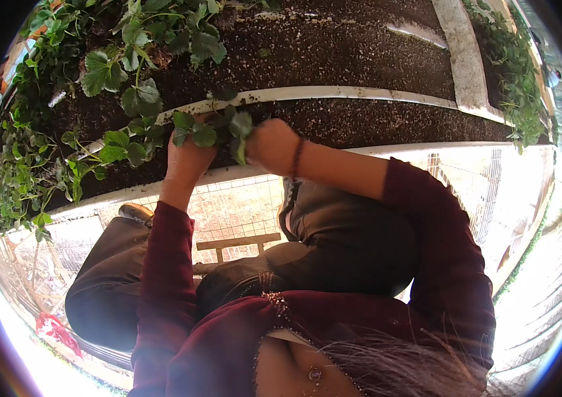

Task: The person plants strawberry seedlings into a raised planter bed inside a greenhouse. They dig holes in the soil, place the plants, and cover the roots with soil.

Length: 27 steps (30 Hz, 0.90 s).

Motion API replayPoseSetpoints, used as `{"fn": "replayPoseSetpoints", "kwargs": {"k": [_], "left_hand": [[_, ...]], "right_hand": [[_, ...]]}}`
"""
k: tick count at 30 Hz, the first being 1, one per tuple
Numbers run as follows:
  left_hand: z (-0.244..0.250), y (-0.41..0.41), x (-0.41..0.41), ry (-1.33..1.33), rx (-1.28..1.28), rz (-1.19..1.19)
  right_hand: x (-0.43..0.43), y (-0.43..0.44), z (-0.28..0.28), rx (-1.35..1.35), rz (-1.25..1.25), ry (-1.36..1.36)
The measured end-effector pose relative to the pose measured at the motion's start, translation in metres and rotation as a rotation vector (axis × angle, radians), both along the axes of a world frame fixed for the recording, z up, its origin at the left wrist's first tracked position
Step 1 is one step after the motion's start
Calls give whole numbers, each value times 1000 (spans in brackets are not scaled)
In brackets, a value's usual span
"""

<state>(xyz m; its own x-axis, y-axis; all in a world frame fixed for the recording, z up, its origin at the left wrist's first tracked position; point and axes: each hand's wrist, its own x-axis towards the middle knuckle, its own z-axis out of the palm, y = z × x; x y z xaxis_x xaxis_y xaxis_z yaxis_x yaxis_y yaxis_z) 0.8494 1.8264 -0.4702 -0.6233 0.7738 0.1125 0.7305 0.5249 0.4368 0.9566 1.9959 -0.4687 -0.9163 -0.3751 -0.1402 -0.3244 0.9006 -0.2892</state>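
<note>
Between my hands a small strawberry plant (203, 134) with toothed green leaves hangs over the front strip of dark soil. My left hand (189, 156) grips it from the left, its fingers partly covered by the leaves. On the other side my right hand (272, 146) is curled closed against the plant's leaves, slightly blurred, with its fingertips hidden. A pale green leaf points down beside that hand. Just behind the plant runs a white divider (340, 92) across the planting bed (320, 54).
Leafy strawberry plants (105, 74) crowd the bed's left side, and more greenery (507, 79) grows at the far right. A pale crosspiece (464, 54) spans the bed. Below the white front edge (231, 172) are my bent legs (340, 233), wire mesh (241, 208) and a wooden bar (239, 241).
</note>
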Motion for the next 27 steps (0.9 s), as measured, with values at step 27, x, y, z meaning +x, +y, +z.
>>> {"fn": "replayPoseSetpoints", "kwargs": {"k": [27], "left_hand": [[62, -20, 26, -161, -13, 261]], "right_hand": [[-34, 43, 39, -13, -80, -183]]}}
